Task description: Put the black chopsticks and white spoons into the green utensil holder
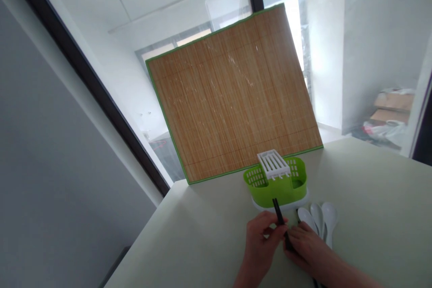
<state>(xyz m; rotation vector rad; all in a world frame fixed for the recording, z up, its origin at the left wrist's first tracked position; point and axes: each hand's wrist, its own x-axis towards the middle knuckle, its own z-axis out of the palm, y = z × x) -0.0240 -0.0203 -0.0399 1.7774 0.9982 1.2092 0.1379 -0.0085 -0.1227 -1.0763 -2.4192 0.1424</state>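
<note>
Between my two hands is a pair of black chopsticks (278, 210), tilted with the tips pointing up toward the holder. My left hand (262, 236) pinches them around the middle. Lower down, my right hand (305, 243) has its fingers closed around their thicker end. Just beyond stands a green utensil holder (278, 191) with slotted baskets at both sides, a white slatted rack across its top and a white base. Several white spoons (329, 213) lie beside my right hand, their handles partly hidden by it. More dark sticks show partly beneath that hand.
A bamboo mat (232, 99) with green edging leans against the glass behind the holder. The white table (195, 234) has its left edge running diagonally. Cardboard boxes (393, 103) and plastic bags are seen beyond the glass at right.
</note>
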